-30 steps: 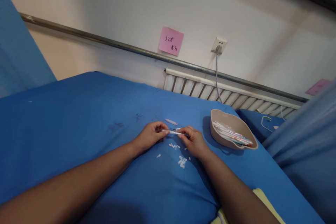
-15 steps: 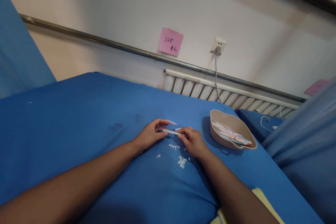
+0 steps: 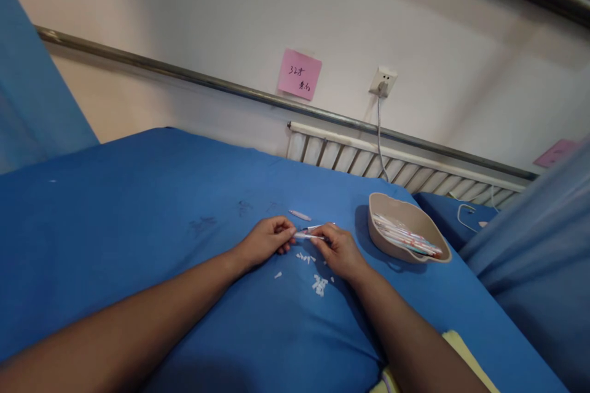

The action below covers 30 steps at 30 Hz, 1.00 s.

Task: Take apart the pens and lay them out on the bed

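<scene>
Above the blue sheet (image 3: 184,295), my left hand (image 3: 267,238) is closed on the left end of a slim white pen (image 3: 303,236). My right hand (image 3: 338,247) pinches the other end, with the fingertips covering part of it. A thinner white-and-dark stick (image 3: 317,227) shows just behind the pen, running toward my right fingers; whether it is held or lying there I cannot tell. Beyond my hands a pale pinkish pen barrel (image 3: 300,215) lies on the sheet. Small white tapered pieces (image 3: 319,284) are scattered below, between my forearms.
On the right stands a beige basket (image 3: 380,233) with several slim pens (image 3: 405,236) in clear wrapping. A yellow cloth (image 3: 468,359) lies by my right forearm. Behind are a radiator (image 3: 341,156), a metal rail (image 3: 207,81) and a plugged-in socket (image 3: 383,81). Blue curtains (image 3: 544,258) hang at the sides.
My left fingers have closed in on the white pen, covering more of its left end. The pale barrel by my left fingertips now lies apart from them. My right hand has barely moved.
</scene>
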Available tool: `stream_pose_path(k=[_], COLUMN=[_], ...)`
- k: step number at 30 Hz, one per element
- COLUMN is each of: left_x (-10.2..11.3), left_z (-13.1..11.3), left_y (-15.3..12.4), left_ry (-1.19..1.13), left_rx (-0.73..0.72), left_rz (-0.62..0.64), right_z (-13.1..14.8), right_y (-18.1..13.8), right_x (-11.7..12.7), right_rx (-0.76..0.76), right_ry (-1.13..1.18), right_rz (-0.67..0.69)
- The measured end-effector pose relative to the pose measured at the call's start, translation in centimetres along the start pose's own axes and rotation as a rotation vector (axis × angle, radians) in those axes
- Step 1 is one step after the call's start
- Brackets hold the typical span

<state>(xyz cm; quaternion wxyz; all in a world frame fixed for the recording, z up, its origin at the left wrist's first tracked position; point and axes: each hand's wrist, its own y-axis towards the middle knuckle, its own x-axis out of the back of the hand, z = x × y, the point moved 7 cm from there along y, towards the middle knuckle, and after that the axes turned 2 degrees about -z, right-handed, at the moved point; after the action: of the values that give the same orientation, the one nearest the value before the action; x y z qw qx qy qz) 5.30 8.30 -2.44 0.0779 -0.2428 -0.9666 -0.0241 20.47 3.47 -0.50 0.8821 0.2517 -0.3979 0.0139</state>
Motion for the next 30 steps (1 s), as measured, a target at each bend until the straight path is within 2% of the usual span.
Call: stream_pose_path(k=[4,6,9,11,14,17,20,22,25,30], left_x=[0.3,0.5,0.2,0.0,0.2,0.4,0.0,-0.2,0.1,0.1], left_z=[-1.0,-0.6,0.2,0.0,-0.9,-0.6,0.0,-0.3,-0.9,-0.5], left_y=[-0.1,0.0,0.1,0.1,-0.1,0.0,0.0,0.0,-0.1,-0.1], left_ry=[-0.046,-0.064,-0.016,0.022,-0.017,-0.074,-0.005,0.031,-0.01,-0.016], left_rx=[-0.119,-0.062,0.035,-0.016,-0.14,-0.074,0.006,-0.055,-0.158,-0.056], left_rz=[-0.025,-0.055,-0.015,0.016,-0.011,-0.059,-0.011,0.024,0.006,-0.015], right_z=[0.1,0.2,0.4,0.4,0.4,0.4,0.6,0.7,0.7,0.8], right_y=[0.0,0.0,0.0,0.0,0.1,0.1,0.0,0.0,0.0,0.1], right_x=[0.1,0.1,0.1,0.1,0.1,0.1,0.1,0.1,0.1,0.2], right_rx=[-0.007,-0.009,-0.001,0.003,-0.002,0.007,0.021,0.023,0.026,0.036], right_ry=[-0.006,-0.006,-0.002,-0.003,-0.012,-0.011,-0.009,-0.014,-0.016,-0.008], right_rz=[0.002,0.007,0.009,0.011,0.013,0.014,0.009,0.008,0.01,0.002])
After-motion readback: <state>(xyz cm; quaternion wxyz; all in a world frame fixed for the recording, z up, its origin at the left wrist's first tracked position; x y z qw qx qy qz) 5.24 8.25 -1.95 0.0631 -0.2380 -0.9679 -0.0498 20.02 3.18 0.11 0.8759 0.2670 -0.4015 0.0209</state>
